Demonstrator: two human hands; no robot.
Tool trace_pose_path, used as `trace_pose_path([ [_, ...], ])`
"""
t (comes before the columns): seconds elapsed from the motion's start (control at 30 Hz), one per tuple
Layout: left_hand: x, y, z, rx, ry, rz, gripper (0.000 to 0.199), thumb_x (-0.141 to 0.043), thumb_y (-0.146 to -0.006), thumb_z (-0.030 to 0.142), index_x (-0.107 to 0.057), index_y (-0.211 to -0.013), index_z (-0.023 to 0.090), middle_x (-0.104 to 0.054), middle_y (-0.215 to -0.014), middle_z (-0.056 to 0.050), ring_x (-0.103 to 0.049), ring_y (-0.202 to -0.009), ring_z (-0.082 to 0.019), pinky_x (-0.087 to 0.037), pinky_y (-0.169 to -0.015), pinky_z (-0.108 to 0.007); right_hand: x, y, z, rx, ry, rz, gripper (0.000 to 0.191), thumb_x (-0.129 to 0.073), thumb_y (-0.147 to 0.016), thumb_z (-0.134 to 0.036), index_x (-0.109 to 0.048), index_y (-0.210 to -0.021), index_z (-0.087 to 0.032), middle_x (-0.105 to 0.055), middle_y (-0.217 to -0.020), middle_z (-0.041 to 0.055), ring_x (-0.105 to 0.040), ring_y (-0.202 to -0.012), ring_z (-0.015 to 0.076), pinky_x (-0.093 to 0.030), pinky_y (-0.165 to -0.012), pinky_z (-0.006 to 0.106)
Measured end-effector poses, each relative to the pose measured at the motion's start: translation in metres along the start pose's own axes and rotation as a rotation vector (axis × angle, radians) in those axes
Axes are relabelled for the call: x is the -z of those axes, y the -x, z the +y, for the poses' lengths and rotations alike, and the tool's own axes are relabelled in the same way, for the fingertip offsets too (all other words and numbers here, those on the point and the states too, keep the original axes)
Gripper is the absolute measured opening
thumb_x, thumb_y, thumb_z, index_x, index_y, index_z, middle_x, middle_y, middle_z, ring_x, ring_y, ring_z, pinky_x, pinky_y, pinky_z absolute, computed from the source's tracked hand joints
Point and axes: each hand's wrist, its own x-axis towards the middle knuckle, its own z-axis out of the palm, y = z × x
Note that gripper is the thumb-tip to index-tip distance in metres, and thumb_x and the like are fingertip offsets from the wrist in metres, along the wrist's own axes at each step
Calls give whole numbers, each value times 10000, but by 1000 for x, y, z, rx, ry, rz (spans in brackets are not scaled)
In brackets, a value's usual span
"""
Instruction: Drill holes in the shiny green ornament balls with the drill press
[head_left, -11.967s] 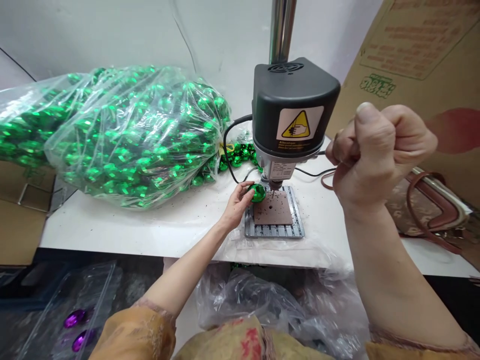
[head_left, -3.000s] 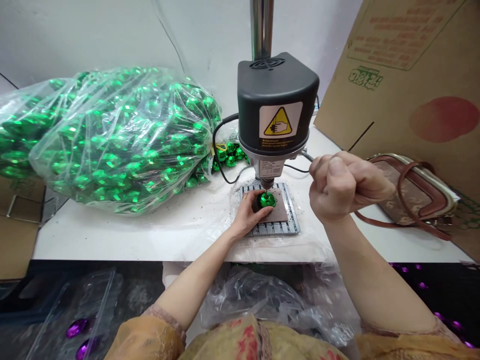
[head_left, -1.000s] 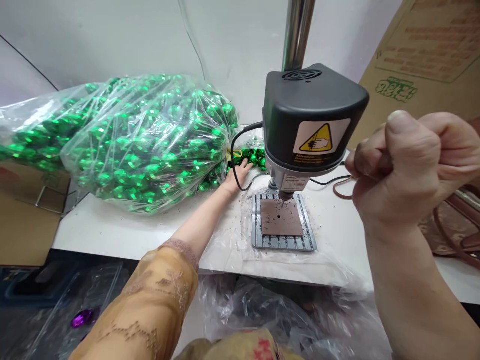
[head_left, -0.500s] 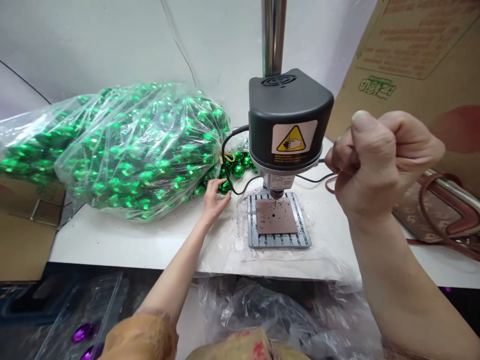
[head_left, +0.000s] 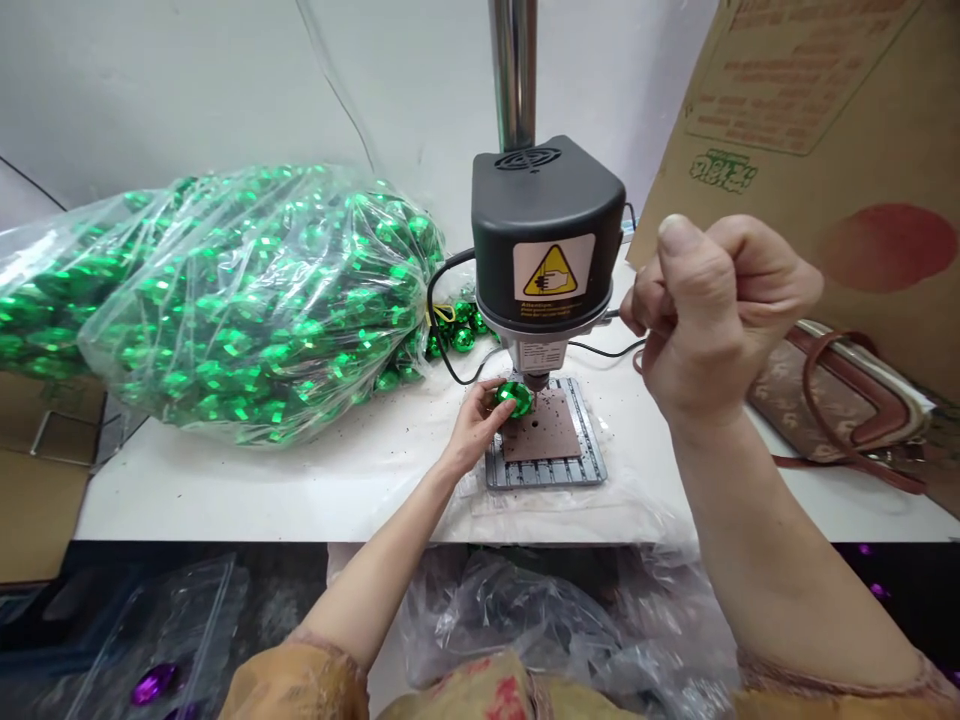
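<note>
My left hand (head_left: 478, 428) pinches a shiny green faceted ball (head_left: 514, 400) over the left part of a brown square board (head_left: 551, 435), close beside the bit of a black drill press (head_left: 549, 240). The board, with a dark hole in it, lies on a grey slotted base plate (head_left: 538, 476). Raised at the right of the machine, my right hand (head_left: 712, 310) is closed round the end of the drill press lever (head_left: 613, 315), most of which is hidden behind the fingers.
A big clear bag of green balls (head_left: 262, 310) fills the left of the white table (head_left: 225, 490). Loose green balls (head_left: 463, 338) lie behind. A cardboard box (head_left: 810, 180) and brown handbag (head_left: 810, 400) stand at right. Plastic wrap (head_left: 517, 610) hangs below the front edge.
My left hand has moved right from the loose balls to the drill bit and now holds a green ball. My right hand stays closed at the lever. The view has shifted slightly.
</note>
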Motion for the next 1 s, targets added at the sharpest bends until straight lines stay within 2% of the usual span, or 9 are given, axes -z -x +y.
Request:
trace_pose_path([
  [0.13, -2, -4, -7, -35, -38, -88, 568, -773, -787, 561, -612, -1188, 193, -717, -1040, -75, -669, -930, -190, -530, -804, -310, 1, 1, 1, 6, 39, -8, 487, -704, -841, -393, -349, -545, -239, -307, -429, -69, -297, -376, 92, -251, -396, 328],
  [0.23, -2, -3, -6, -46, -109, -131, 539, -769, -795, 523, -623, -1200, 197, -716, -1036, -66, -663, -899, -187, -522, -764, -298, 2, 1, 2, 29, 130, -42, 496, -636, -885, -457, -318, -570, -243, -321, -458, -49, -298, -404, 107, -281, -418, 340],
  [0.37, -2, 0, 1, -93, -317, -135, 486, -771, -801, 465, -655, -1201, 213, -716, -1047, -53, -650, -883, -188, -513, -754, -299, 2, 1, 3, 26, 100, -50, 503, -646, -876, -461, -310, -572, -242, -310, -466, -41, -296, -422, 116, -273, -439, 349],
  [0.53, -12, 6, 2, -204, -531, -103, 482, -834, -755, 386, -669, -1178, 224, -689, -1064, -65, -624, -1009, -247, -511, -877, -372, 3, 1, 4, 19, 92, -44, 509, -655, -864, -488, -315, -574, -246, -310, -471, -37, -295, -437, 119, -267, -447, 353],
  [0.7, -23, 13, -8, -203, -482, -70, 524, -845, -754, 354, -636, -1218, 227, -638, -1221, -92, -606, -1168, -284, -498, -1004, -425, 4, 1, 3, 34, 166, -75, 496, -593, -901, -522, -311, -603, -243, -300, -488, -36, -316, -439, 112, -287, -431, 336],
  [0.87, -22, 15, -13, -168, -412, -106, 553, -835, -771, 363, -604, -1255, 227, -634, -1242, -97, -604, -1191, -287, -484, -1036, -448, 5, 6, 2, 40, 81, -49, 491, -641, -895, -389, -303, -579, -226, -291, -480, -51, -305, -417, 82, -271, -430, 313],
  [1.0, -21, 15, -13, -176, -393, -102, 555, -838, -768, 377, -605, -1249, 227, -629, -1226, -97, -610, -1180, -287, -487, -1038, -451, 9, 18, 4, 100, -4, -42, 521, -640, -895, -302, -255, -559, -201, -263, -488, -61, -292, -408, 48, -246, -439, 287],
])
